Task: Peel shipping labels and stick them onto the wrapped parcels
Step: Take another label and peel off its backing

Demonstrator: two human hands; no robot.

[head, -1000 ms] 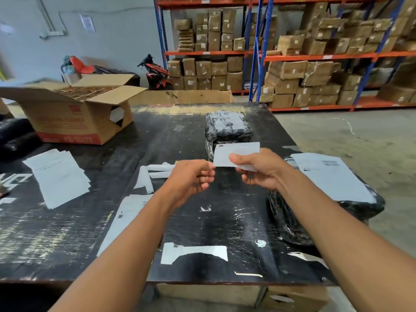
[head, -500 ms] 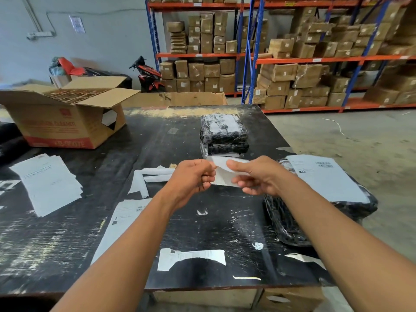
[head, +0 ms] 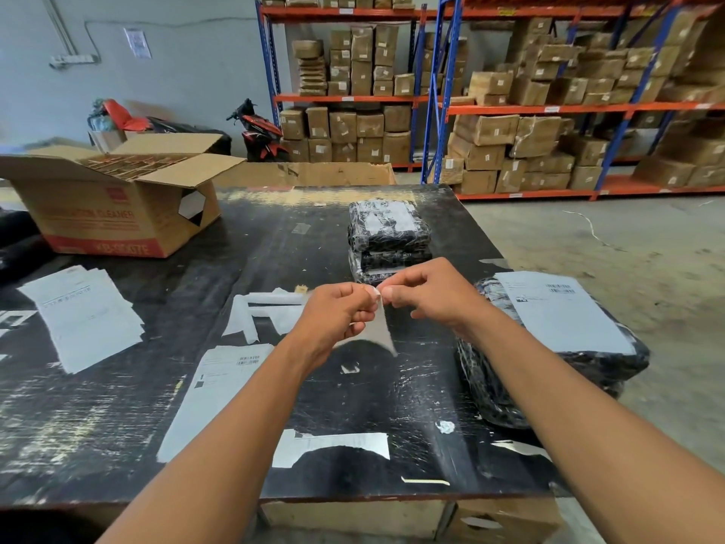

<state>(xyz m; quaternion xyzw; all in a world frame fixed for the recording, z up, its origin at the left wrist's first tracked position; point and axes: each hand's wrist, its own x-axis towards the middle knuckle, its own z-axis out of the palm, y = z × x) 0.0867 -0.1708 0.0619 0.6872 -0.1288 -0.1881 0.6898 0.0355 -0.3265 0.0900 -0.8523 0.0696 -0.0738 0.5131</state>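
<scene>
A warehouse: steel racks (head: pixel 439 108) stacked with cardboard boxes (head: pixel 486 129), concrete floor (head: pixel 627 237).

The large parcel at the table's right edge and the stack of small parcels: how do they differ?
The large parcel is one bulky bundle; the stack of small parcels is several flat ones piled up. The large parcel carries a white printed label on top; the stack shows no such sheet. The large parcel lies nearer, the stack farther back on the table. Both are wrapped in black film.

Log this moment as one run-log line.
step: peeling label | left hand: pinches label | right hand: pinches its top corner | parcel stack: behind hands | large parcel: right, labelled
</scene>
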